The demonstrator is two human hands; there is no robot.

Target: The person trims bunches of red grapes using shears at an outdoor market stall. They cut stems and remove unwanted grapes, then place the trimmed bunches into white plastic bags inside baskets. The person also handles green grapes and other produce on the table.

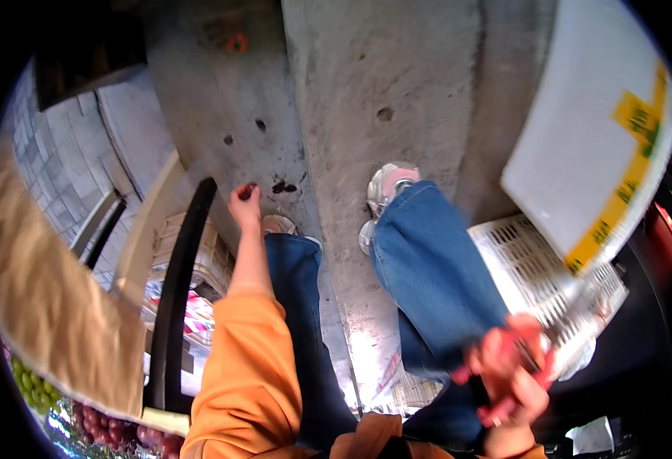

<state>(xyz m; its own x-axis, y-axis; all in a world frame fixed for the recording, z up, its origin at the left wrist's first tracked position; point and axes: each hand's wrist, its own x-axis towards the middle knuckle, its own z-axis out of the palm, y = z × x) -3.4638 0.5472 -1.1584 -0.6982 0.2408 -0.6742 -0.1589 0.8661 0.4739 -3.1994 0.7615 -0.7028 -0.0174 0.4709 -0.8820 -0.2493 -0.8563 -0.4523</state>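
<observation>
My left hand (246,207) reaches low over the concrete floor, its fingers closed around a small dark red piece, probably a grape (248,193). Dark smears (283,187) mark the floor just beyond that hand. At the lower right, my right hand (513,358) is blurred by motion and grips a red-handled hand tool (499,412), which looks like scissors or small shears. Its blades are too blurred to make out. The tool is above my right leg, near a white slotted plastic crate (511,241).
A white foam box (577,137) with yellow printed tape leans over the crate. On the left are a stand's black post (175,292), brown paper (54,275), green grapes (33,387) and red grapes (103,427). A beige crate (215,261) sits behind the post.
</observation>
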